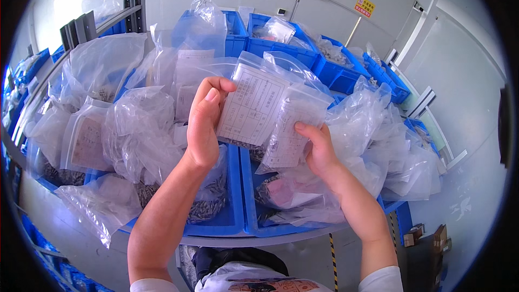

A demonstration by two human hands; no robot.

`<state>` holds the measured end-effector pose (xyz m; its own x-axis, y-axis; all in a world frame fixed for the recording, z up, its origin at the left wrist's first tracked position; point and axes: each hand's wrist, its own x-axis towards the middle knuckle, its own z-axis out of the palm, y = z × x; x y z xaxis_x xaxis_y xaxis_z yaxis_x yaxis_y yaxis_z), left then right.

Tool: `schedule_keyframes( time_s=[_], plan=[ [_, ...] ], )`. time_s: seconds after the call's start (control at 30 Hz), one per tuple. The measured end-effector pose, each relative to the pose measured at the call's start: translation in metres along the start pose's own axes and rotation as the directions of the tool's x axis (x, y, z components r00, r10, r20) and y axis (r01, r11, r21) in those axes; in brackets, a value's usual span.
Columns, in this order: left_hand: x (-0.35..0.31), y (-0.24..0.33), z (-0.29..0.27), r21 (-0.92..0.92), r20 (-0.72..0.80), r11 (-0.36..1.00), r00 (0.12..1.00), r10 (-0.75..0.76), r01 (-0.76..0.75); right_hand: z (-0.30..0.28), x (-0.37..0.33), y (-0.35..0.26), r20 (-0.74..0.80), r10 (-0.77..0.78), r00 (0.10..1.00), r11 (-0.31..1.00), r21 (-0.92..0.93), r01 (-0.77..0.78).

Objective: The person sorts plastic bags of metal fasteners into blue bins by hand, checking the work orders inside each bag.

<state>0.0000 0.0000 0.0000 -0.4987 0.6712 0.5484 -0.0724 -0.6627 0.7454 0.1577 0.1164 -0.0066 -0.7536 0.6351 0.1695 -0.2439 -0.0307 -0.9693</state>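
Plastic zip bag, clear and flat with a white printed form (251, 103) inside, is pinched by its left edge in your left grip (205, 116), thumb and fingers together on it. Your right grip (319, 148) has a second clear plastic bag with white paper (294, 124) clamped on its right side, thumb across the front. The two bags overlap a bit, right between your grips. Just below that you've got two open blue plastic bins (236, 184), side by side, the left one showing small grey metal parts (208, 208). Big crumpled clear bags (140, 124) pile up left of your left grip, and more blue plastic bins (292, 50) sit beyond both grips.
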Motion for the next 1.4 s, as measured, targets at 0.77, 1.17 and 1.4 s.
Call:
schedule_keyframes(
  time_s=[0.77, 1.17, 1.4],
  plan=[
    [-0.004, -0.014, 0.022, 0.034, -0.086, 0.977, 0.974, -0.209, 0.212, -0.005, 0.004, 0.005, -0.044, -0.142, 0.989, 0.984, -0.115, 0.136],
    [0.017, 0.007, -0.004, -0.032, -0.423, 0.998, 0.904, -0.059, 0.05, 0.028, 0.055, -0.09, 0.207, -0.016, 0.978, 0.241, -0.949, 0.205],
    [0.021, 0.004, -0.015, -0.021, -0.515, 1.0, 0.857, 0.009, -0.023, -0.018, 0.123, -0.037, -0.073, 0.037, 0.997, -0.268, -0.961, -0.06]
  ],
)
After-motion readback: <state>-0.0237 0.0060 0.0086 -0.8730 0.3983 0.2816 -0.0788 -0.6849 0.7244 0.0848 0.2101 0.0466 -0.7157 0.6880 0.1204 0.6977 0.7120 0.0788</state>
